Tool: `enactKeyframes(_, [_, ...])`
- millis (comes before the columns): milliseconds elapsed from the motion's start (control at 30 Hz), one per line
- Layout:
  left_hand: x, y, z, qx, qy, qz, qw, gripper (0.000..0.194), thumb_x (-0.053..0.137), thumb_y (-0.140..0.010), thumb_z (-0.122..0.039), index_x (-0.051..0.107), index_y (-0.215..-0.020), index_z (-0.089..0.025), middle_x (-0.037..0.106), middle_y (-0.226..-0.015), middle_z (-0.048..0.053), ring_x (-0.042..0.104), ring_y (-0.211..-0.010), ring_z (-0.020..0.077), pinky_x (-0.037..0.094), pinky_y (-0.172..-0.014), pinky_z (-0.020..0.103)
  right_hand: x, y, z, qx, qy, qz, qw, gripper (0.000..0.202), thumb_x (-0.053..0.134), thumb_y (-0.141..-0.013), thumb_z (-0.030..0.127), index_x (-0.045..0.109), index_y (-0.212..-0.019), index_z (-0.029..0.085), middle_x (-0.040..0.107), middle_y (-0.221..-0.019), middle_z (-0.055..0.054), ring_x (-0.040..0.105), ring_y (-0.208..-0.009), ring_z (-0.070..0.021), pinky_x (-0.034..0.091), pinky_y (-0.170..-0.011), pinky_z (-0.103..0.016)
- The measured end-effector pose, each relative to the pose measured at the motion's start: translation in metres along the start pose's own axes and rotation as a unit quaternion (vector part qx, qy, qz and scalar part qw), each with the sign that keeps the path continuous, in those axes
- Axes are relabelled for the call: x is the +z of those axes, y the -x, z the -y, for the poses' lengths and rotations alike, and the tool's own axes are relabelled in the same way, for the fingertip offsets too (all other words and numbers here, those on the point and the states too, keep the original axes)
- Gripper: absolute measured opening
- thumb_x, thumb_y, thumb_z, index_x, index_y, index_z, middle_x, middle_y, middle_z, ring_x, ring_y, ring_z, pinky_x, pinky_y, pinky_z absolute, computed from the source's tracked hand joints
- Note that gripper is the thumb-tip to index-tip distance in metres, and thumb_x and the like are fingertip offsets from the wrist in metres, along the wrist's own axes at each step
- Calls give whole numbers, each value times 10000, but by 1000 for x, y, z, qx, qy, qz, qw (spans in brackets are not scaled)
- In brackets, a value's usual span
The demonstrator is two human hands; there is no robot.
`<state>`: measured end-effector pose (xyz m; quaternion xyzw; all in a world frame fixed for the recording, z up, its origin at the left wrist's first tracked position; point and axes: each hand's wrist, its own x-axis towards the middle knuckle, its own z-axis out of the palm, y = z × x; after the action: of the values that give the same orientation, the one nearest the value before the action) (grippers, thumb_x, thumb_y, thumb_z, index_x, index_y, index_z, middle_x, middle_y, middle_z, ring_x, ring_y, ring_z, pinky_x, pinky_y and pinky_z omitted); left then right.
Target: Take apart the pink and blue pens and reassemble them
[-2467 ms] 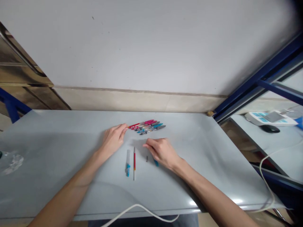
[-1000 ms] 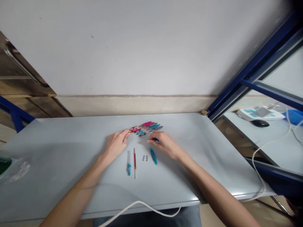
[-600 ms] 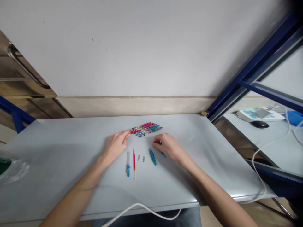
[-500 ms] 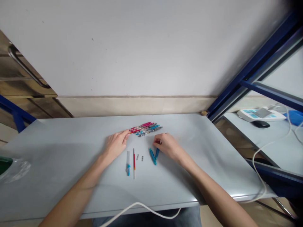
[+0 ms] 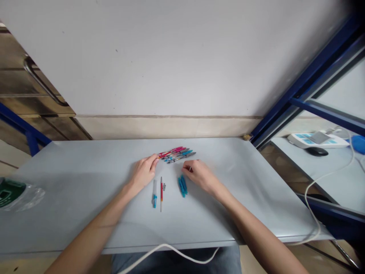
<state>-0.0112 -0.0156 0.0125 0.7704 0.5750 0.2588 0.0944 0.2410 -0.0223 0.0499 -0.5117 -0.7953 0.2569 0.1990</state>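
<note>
My left hand [image 5: 145, 168] rests on the table with thumb and fingers together. Its fingertips meet the left ends of the red pens [image 5: 168, 153] in a row of several pens; whatever lies between them is hidden. To the right, my right hand [image 5: 198, 173] is closed in a pinch above the table, its fingertips hiding anything held. Just below it, two blue pen parts [image 5: 182, 186] lie side by side. Between my hands are a clear pen barrel with a blue grip [image 5: 154, 194], a red refill [image 5: 161, 194] and small grey pieces [image 5: 164, 187], perhaps springs.
A clear plastic bottle with a green label [image 5: 17, 194] lies at the table's left. A white cable [image 5: 171, 249] crosses the front edge. On the side table at right are a white device [image 5: 316, 139] and a black mouse [image 5: 316, 151]. A wall [image 5: 171, 68] stands behind.
The blue pen parts have gone from a V shape to lying side by side. The two separate grey pieces now appear close together beside the refill. My right hand has shifted slightly left.
</note>
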Motion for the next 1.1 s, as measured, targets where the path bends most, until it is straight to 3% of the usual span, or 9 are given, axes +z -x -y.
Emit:
enactKeyframes(100, [1, 5, -10, 37, 67, -42, 996, 284, 380, -1064, -334, 638, -1010, -227, 722, -867, 24, 644, -723, 156, 438, -699, 259, 8, -3, -2, -14, -173, -14, 985, 226, 591, -941, 317, 698, -806, 171, 574, -635, 9, 466, -568, -121, 351, -550, -253])
enactKeyframes(200, [-1, 10, -22, 87, 98, -68, 989, 241, 416, -1060, -322, 637, -1062, -225, 733, -961, 39, 673, -828, 161, 474, -774, 259, 19, -6, 1, 11, -431, 48, 901, 376, 690, -885, 475, 736, -1069, 150, 668, -741, -27, 578, -580, -136, 453, -511, -250])
enactKeyframes(267, [-3, 12, -28, 112, 101, -71, 986, 228, 430, -1055, -299, 642, -1032, -217, 731, -956, 45, 677, -861, 170, 482, -798, 270, 25, -5, 7, 26, -539, 39, 841, 422, 765, -832, 481, 735, -1116, 170, 698, -800, -36, 619, -605, -135, 487, -510, -242])
enactKeyframes(367, [-5, 11, -31, 140, 95, -61, 984, 220, 448, -1046, -274, 650, -986, -209, 737, -938, 51, 681, -873, 183, 489, -811, 290, 30, -3, 14, 28, -627, -10, 779, 392, 821, -799, 435, 747, -1097, 192, 728, -890, -47, 650, -674, -130, 514, -531, -222])
enactKeyframes(467, [-5, 11, -29, 153, 87, -50, 983, 199, 478, -1036, -270, 659, -977, -212, 744, -938, 48, 685, -882, 189, 489, -831, 304, 31, -3, 15, 24, -650, -38, 758, 329, 826, -801, 428, 760, -1011, 183, 739, -910, -54, 666, -711, -131, 523, -535, -208])
enactKeyframes(700, [1, 14, -28, 156, 62, -18, 986, 224, 480, -1038, -295, 680, -972, -216, 749, -922, 52, 686, -866, 195, 496, -833, 323, 29, -3, 14, -10, -582, -74, 810, 329, 740, -867, 515, 702, -893, 189, 713, -800, -37, 659, -674, -150, 536, -543, -248])
enactKeyframes(900, [-2, 7, -15, 128, 67, -18, 989, 218, 482, -1038, -308, 686, -1040, -233, 776, -1016, 40, 716, -926, 191, 505, -876, 315, 24, -7, 4, 4, -485, -204, 851, 338, 659, -925, 522, 648, -838, 195, 639, -725, -12, 588, -616, -138, 496, -533, -251])
enactKeyframes(967, [-4, 5, -7, 98, 63, -24, 993, 222, 483, -1036, -324, 686, -1041, -235, 780, -991, 34, 719, -889, 187, 505, -849, 306, 21, -6, 3, -2, -439, -197, 877, 349, 632, -942, 525, 628, -823, 197, 611, -679, -1, 558, -589, -137, 471, -533, -253])
enactKeyframes(1100, [-6, 2, 2, 57, 67, -12, 996, 217, 489, -1027, -338, 679, -1025, -234, 777, -924, 20, 712, -828, 180, 496, -784, 280, 20, 3, 14, -40, -339, -112, 933, 361, 583, -978, 479, 596, -760, 192, 604, -690, 1, 551, -643, -137, 448, -621, -257])
